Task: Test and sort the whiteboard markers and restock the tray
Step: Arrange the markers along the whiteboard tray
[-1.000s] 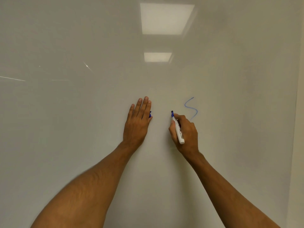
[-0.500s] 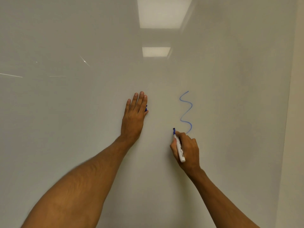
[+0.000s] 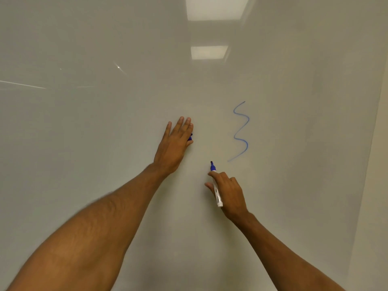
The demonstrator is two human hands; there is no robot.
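- Right hand [image 3: 230, 192]: low and right of centre, fingers curled round the marker [image 3: 216, 191], thumb and forefinger pinching the barrel near its blue collar.
- Marker: white barrel, uncapped, blue tip pointing up. The tip stands below and left of the squiggle's lower end, apart from it. Whether the tip touches the board cannot be told.
- Left hand [image 3: 174, 145]: laid flat on the board [image 3: 94, 154], fingers straight and close together.
- Cap [image 3: 190, 138]: a small blue piece shows at the forefinger edge of the left hand. How it is held is hidden.
- Squiggle [image 3: 241, 131]: a blue wavy line running top to bottom, right of the left hand and above the marker.
- Board, upper part: reflections of two ceiling lights [image 3: 214, 8].
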